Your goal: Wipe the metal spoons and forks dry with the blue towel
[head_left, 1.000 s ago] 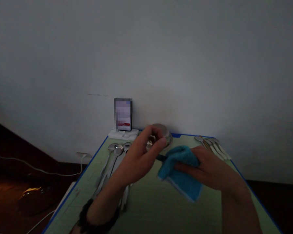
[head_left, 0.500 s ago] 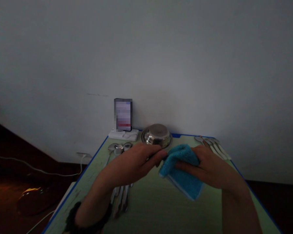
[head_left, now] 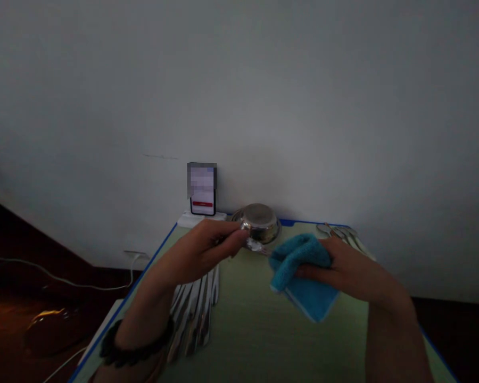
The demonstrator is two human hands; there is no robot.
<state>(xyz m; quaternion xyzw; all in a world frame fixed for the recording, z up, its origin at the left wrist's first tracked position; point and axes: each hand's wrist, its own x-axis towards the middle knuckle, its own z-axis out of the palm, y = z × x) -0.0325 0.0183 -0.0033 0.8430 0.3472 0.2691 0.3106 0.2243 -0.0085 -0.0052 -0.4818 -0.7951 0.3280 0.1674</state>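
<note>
My left hand (head_left: 211, 250) is closed, its thumb and fingertips pinching the broad shiny end of a metal spoon (head_left: 256, 245). The spoon's thin neck runs rightward into a blue cloth (head_left: 307, 266), which hides the rest of it. Closed round that cloth is my right hand (head_left: 345, 266), thumb pressed on the near side, with a lower corner hanging down. Just behind the spoon, an upturned metal bowl (head_left: 260, 219) stands at the table's back edge. Beneath my left wrist, a row of metal cutlery (head_left: 195, 314) lies on the table, its far ends covered by the hand.
More spoons (head_left: 347, 236) with pale handles lie at the back right, partly behind my right hand. A phone (head_left: 203, 194) leans upright on a white base (head_left: 189, 219) by the wall. The green table (head_left: 259, 340) has a blue edge. White cables run at the left.
My left hand has moved left, away from the cloth, and the shiny spoon end now shows between them. My right hand and the cloth have shifted slightly right.
</note>
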